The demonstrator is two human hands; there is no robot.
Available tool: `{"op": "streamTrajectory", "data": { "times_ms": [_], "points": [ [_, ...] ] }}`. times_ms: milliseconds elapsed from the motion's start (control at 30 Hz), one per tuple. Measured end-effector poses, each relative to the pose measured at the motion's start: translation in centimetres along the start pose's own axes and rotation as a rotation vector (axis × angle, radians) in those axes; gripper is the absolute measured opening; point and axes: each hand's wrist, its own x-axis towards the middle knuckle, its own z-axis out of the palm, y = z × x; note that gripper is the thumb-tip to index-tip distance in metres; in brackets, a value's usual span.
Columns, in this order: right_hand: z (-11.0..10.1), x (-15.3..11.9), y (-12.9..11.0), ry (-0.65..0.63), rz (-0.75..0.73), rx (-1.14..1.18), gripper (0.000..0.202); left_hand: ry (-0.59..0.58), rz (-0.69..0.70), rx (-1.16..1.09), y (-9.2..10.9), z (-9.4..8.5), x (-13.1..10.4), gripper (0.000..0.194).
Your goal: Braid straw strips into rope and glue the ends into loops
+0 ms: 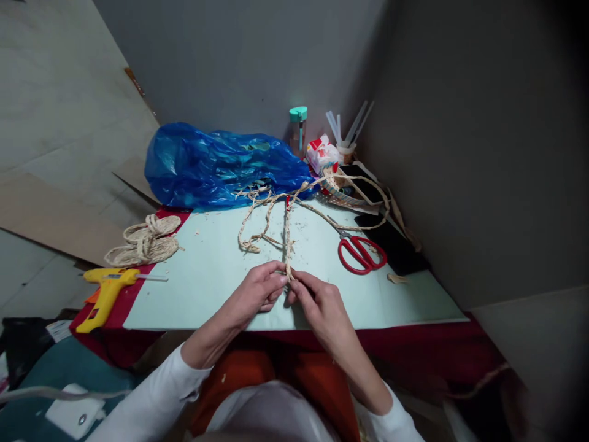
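Note:
Both hands meet at the near end of a braided straw cord [288, 236], which runs straight away from me over the pale green board. My left hand [264, 287] is closed, its thumb and forefinger pinching the cord's end from the left. From the right, my right hand [319, 301] pinches the same end between thumb and fingers. A small red piece [288, 201] sits at the cord's far end. Beyond it, a long loop of straw cord [368, 178] curves to the right, and looser strands [250, 245] lie to the left.
Red-handled scissors [362, 253] lie right of the cord, beside a dark phone-like slab [391, 245]. A blue plastic bag [221, 166] fills the back. At left are a yellow glue gun [108, 298] and a pair of woven straw slippers [145, 239]. A teal-lidded jar [298, 129] stands against the wall.

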Motion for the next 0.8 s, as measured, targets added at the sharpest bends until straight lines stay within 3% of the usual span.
{"op": "streamTrajectory", "data": {
  "times_ms": [200,267,367,533,700,800],
  "points": [
    [0.6,-1.5,0.1,0.239,-0.302,-0.605,0.025,0.278,0.22,0.584,0.0,0.4,-0.7,0.022],
    [0.7,-1.8,-0.1,0.317,-0.354,-0.742,0.023,0.311,0.236,0.673,0.0,0.5,-0.6,0.023],
    [1.0,-2.0,-0.2,0.344,-0.371,-0.831,0.025,0.262,0.18,0.538,0.0,0.5,-0.5,0.022],
    [1.3,-1.9,0.0,0.281,-0.41,-0.727,0.024,0.181,0.047,0.188,-0.1,0.4,-0.4,0.023],
    [0.5,-1.8,0.0,0.232,-0.413,-0.673,0.023,0.241,0.113,0.296,-0.1,0.3,-0.1,0.022],
    [0.2,-1.9,-0.3,0.301,-0.412,-0.742,0.022,0.272,0.145,0.377,0.0,0.6,0.1,0.022]
  ]
}}
